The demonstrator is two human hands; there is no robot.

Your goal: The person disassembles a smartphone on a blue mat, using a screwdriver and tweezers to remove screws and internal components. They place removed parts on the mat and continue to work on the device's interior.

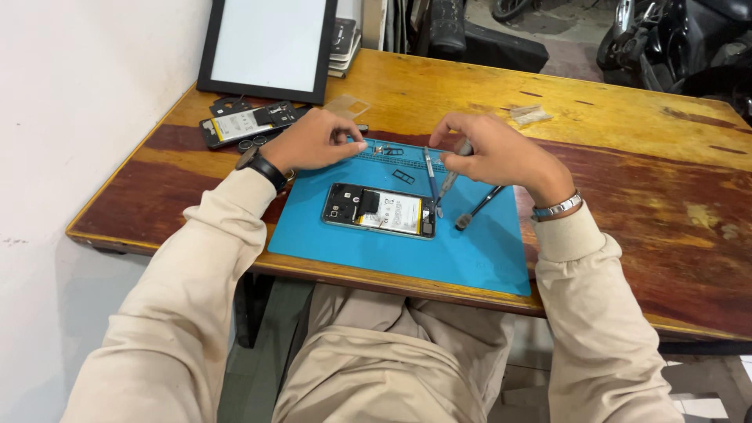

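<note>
Here, phone: opened phone (379, 211), back off, flat mid blue mat (470, 262)
right hand: (497, 153) fingers clamped on screwdriver (452, 175), tip by phone's right end
left hand: (310, 142) at mat's top-left edge, fingers pinched together on small parts
nearby: blue tool (430, 174), dark tool (479, 207) on mat
surface: wooden (642, 133); second opened phone (239, 125), black frame (266, 47) behind

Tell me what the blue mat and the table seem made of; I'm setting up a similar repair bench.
The blue mat looks like matte silicone or rubber: flat, uniform, with moulded ridges along its far edge. The table looks like varnished wood, with visible grain, worn patches and a glossy sheen.
</note>
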